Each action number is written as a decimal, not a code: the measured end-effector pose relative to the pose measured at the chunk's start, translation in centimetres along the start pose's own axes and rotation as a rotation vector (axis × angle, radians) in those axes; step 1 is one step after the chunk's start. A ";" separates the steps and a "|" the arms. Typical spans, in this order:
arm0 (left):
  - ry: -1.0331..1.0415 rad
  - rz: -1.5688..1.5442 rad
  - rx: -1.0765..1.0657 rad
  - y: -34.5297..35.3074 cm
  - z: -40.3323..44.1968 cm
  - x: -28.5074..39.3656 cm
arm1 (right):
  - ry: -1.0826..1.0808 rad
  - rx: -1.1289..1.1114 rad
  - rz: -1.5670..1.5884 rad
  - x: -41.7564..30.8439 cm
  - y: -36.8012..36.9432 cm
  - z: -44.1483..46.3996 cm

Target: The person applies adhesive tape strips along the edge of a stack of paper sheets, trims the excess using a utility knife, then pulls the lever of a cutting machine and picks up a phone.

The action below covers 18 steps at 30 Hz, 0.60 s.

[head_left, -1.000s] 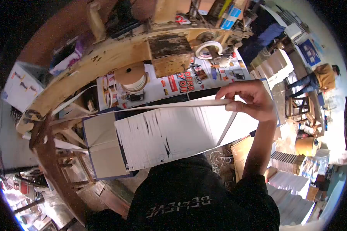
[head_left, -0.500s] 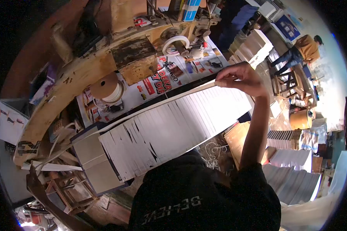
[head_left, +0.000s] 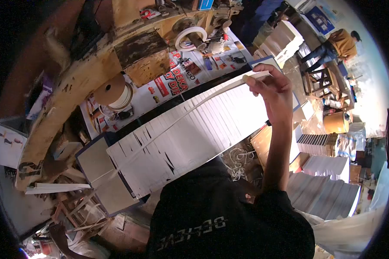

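Note:
My right hand [head_left: 272, 88] pinches a pale narrow strip [head_left: 194, 106] at the upper right end of a long row of white page blocks [head_left: 186, 134]. From there the strip runs diagonally over the row towards a grey board with dark blue edges [head_left: 113, 190] at its left end. My left hand [head_left: 58, 235] is low at the left, away from the row; it is dark and small, and its fingers cannot be made out. Another blue-edged board [head_left: 295, 101] shows behind my right hand.
A spool [head_left: 109, 90] and a white tape ring [head_left: 191, 39] are on the printed sheet [head_left: 160, 88] beyond the row. Paper stacks [head_left: 324, 194] are at the lower right. A person [head_left: 343, 43] bends over at the upper right. A wooden stool [head_left: 80, 211] stands at the lower left.
My left hand has dropped down and away at the left. My right hand has moved slightly up, then down. The strip, earlier stretched along the far edge, now lies across the row.

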<state>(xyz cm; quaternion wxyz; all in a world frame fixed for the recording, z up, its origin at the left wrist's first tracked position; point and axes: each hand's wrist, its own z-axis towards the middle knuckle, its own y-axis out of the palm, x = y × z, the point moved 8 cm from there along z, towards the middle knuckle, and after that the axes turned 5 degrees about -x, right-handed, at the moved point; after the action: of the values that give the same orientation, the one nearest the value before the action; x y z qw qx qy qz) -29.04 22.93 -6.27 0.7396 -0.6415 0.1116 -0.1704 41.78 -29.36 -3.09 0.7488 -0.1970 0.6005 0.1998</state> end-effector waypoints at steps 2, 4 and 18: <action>0.003 0.011 0.000 -0.5 -0.7 -0.4 | 0.016 0.001 0.000 0.3 0.7 -0.5; 0.000 0.018 0.000 -0.6 -1.2 -0.6 | 0.017 -0.013 0.019 0.7 1.3 -0.2; 0.098 0.067 -0.129 -5.0 -5.7 1.0 | -0.065 0.192 -0.087 2.0 -1.0 -0.1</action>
<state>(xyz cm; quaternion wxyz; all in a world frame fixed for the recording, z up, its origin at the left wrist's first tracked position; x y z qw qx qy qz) -30.87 16.71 -2.17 0.6958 -0.6745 0.1799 -0.1692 42.65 -30.14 -4.98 0.7912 -0.1438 0.5832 0.1149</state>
